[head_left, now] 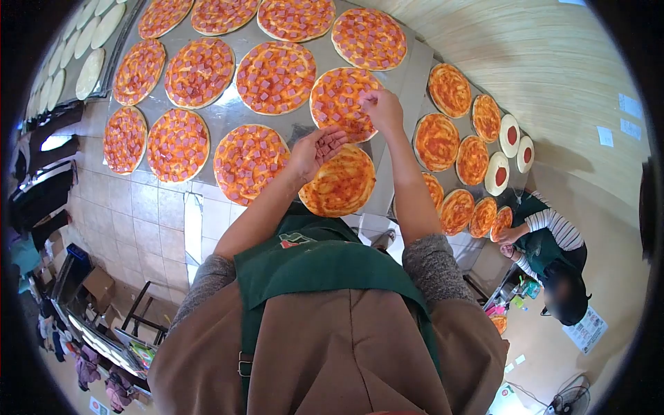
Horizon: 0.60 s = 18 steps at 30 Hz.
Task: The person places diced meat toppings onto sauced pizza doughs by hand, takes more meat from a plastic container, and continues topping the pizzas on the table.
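Observation:
Many round pizza bases with sauce, cheese and pink ham cubes lie in rows on the metal table. My right hand is over the right edge of a ham-topped pizza, its fingers pinched together; what they hold is too small to name. My left hand is palm up with curled fingers, pink ham cubes in it, between that pizza and a sauced pizza without ham nearest my apron. Another ham-topped pizza lies left of my left forearm.
On the right, a table bears sauced bases and pale bases with red sauce spots. A co-worker in a green apron stands at its far end. Plain dough rounds lie on a rack at upper left. A wall rises at upper right.

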### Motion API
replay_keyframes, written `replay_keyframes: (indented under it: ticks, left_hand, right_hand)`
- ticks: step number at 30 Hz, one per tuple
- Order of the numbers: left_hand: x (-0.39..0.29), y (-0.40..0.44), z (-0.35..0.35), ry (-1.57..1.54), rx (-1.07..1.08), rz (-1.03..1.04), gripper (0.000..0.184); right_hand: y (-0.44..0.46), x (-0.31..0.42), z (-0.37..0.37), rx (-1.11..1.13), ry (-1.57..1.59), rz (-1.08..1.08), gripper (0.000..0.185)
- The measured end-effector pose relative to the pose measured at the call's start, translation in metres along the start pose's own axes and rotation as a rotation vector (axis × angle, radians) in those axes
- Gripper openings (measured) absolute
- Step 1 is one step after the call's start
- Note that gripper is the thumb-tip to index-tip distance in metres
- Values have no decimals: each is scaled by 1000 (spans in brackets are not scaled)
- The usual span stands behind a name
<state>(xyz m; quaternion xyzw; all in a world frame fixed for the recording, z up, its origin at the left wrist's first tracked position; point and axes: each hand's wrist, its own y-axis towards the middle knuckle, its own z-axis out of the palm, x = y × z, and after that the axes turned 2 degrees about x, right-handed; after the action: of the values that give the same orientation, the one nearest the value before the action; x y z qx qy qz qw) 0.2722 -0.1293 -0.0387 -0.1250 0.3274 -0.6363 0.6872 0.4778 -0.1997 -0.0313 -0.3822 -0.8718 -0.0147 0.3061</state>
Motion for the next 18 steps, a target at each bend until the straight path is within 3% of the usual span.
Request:
replay_keyframes:
  ticks: [3,6,9,12,15,18]
  left_hand:
    - [-4,-5,5,-4,-13,1,38]
    - [-5,-6,4,-45,17,22,37]
    - [-7,-12,9,-71,25,63,37]
    - [-1,-10,6,-91,-21,113,35]
    - [1,-14,7,-48,50,101,35]
    - [9,-20,11,-8,33,91,35]
  right_hand:
    - [7,3,6,-27,-251,-36,10]
    - [3,13,2,-160,-292,-110,11]
    - [-18,35,-8,-140,-87,-121,11]
    - [-65,59,-17,194,293,-158,18]
    - [-97,69,-15,85,147,-295,19]
    - [-108,57,-8,90,228,-187,16]
